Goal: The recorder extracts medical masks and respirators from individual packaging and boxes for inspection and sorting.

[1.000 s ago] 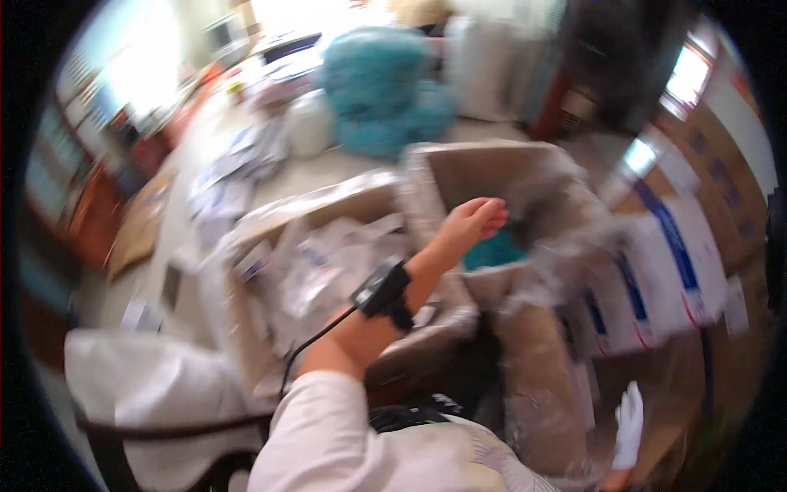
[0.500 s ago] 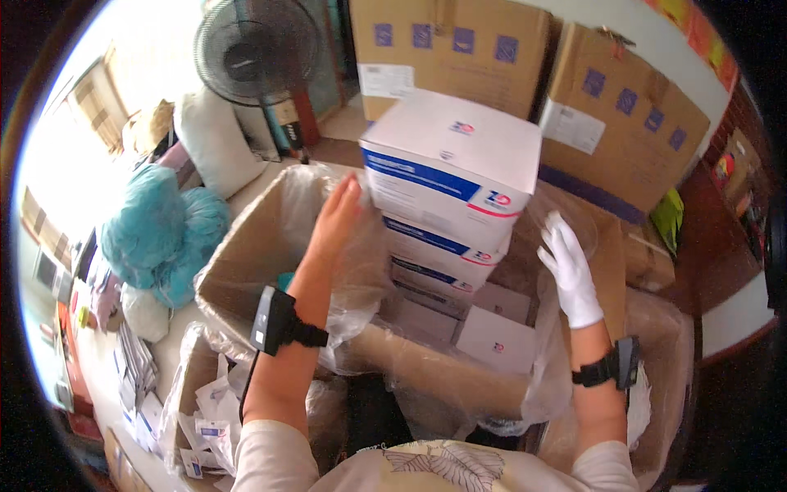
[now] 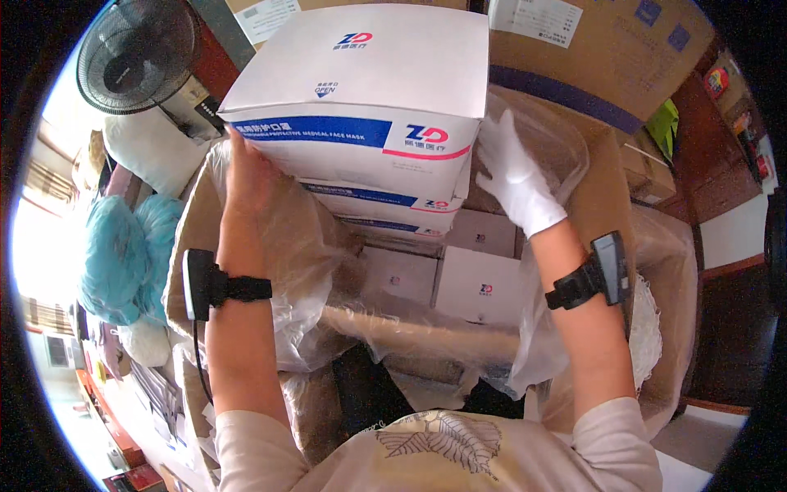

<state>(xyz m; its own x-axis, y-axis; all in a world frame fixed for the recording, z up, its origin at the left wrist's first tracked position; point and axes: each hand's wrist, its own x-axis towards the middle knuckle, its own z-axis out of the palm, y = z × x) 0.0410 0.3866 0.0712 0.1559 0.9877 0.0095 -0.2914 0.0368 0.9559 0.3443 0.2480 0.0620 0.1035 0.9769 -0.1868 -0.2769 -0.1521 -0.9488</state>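
A large white box (image 3: 361,61) with a blue band tops a stack of similar white boxes (image 3: 410,205). My bare left hand (image 3: 247,168) presses against its left side, fingers partly hidden by the edge. On the opposite side is my right hand (image 3: 512,176) in a white glove, its fingers spread along the box's right side. The top box sits between my two hands. Below, smaller white cartons (image 3: 479,279) lie inside an open brown carton (image 3: 602,238) lined with clear plastic. Each wrist carries a black strapped device.
Tall brown cartons (image 3: 566,61) stand behind the stack. On the left are a black fan (image 3: 139,53), a white pillow (image 3: 152,160) and turquoise bundles (image 3: 111,254). Another plastic-lined carton (image 3: 676,328) with white material is beside my right forearm.
My hands have come closer to the top box's two sides, the left one against it. The view has shifted, and the top box looks larger and nearer.
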